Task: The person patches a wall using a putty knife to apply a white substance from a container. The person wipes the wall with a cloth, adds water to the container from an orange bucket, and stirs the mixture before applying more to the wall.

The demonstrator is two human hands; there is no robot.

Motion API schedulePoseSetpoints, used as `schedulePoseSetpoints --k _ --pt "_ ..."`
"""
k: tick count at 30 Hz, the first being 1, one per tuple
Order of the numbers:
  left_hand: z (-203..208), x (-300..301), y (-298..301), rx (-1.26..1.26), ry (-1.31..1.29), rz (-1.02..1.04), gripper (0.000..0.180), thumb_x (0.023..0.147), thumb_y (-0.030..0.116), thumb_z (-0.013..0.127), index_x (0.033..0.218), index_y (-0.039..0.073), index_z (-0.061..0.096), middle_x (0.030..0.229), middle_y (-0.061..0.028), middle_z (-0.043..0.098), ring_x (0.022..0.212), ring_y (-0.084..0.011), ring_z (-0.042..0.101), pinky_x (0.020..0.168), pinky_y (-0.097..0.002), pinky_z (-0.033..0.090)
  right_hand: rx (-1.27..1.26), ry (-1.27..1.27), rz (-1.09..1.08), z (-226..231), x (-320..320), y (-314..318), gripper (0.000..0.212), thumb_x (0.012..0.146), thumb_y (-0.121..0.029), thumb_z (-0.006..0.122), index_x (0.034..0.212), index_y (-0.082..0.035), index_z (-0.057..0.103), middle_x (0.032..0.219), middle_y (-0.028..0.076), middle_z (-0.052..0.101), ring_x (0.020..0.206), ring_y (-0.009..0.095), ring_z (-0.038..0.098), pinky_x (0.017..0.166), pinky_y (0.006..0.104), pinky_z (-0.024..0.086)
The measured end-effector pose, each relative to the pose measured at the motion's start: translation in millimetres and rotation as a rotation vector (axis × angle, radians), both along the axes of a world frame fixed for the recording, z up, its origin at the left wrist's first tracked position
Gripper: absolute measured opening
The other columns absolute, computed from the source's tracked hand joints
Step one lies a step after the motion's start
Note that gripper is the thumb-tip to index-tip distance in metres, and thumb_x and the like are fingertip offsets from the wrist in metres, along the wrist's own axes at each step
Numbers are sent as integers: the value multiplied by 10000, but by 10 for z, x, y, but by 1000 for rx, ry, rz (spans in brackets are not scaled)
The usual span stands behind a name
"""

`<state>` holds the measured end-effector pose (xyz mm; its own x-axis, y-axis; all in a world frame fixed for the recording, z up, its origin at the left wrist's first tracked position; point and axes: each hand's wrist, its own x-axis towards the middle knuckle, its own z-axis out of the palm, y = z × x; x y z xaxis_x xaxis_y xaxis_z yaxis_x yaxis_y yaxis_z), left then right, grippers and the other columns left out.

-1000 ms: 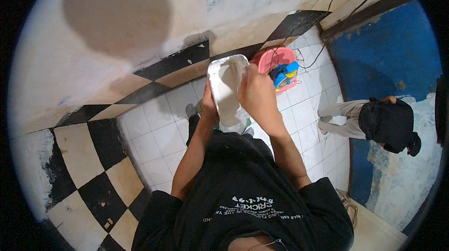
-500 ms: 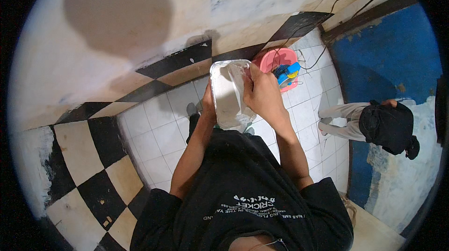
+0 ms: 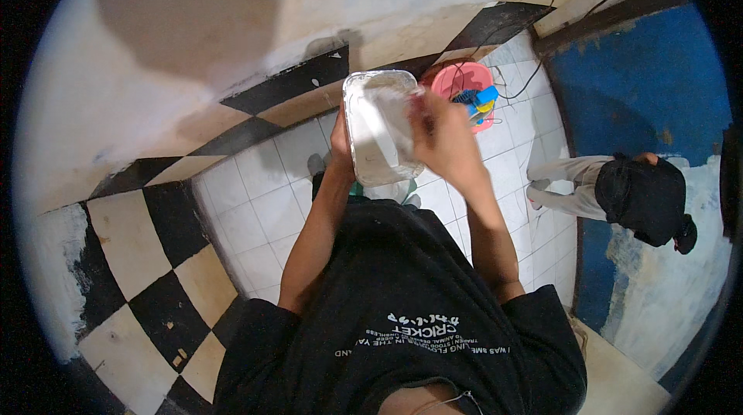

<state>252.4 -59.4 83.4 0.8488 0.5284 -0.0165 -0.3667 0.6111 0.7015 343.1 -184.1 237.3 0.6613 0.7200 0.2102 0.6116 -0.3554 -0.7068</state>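
Note:
A rectangular, open-topped tub with white, paint-like matter in it and smeared on its rim is held up in front of my chest. My left hand grips its left side, most fingers hidden behind the wall. Over the tub's right side, my right hand is curled and blurred by motion. A reddish bit shows at its fingers, and a pale, translucent shape reaches from there into the tub; what it is I cannot make out.
A pink bucket stands on the white floor tiles beyond my right hand, with a blue and yellow tool at it. Dark cables run along the wall. Another person stands at the right beside a blue wall. A checkered wall is on the left.
The tub and both hands have shifted slightly upward in the picture, away from my body. My right hand has turned and moved a little right over the tub.

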Motion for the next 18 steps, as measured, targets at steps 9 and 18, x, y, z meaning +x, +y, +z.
schedulePoseSetpoints --k 9,18 --pt "563 -19 -77 -120 -98 -63 554 1008 459 236 1362 66 400 1256 -116 546 1116 -240 565 962 -390 462 102 -130 2 -221 116 -149 139 823 -23 626 766 29 510 535 156 489 427 243 456 434 336 324" --pt "456 -31 -125 -260 68 -106 558 1005 478 239 1333 64 420 1197 -113 571 1051 -212 592 905 -379 497 108 -31 -87 -162 70 -426 58 817 -21 627 842 10 586 591 154 564 464 281 558 452 350 392"
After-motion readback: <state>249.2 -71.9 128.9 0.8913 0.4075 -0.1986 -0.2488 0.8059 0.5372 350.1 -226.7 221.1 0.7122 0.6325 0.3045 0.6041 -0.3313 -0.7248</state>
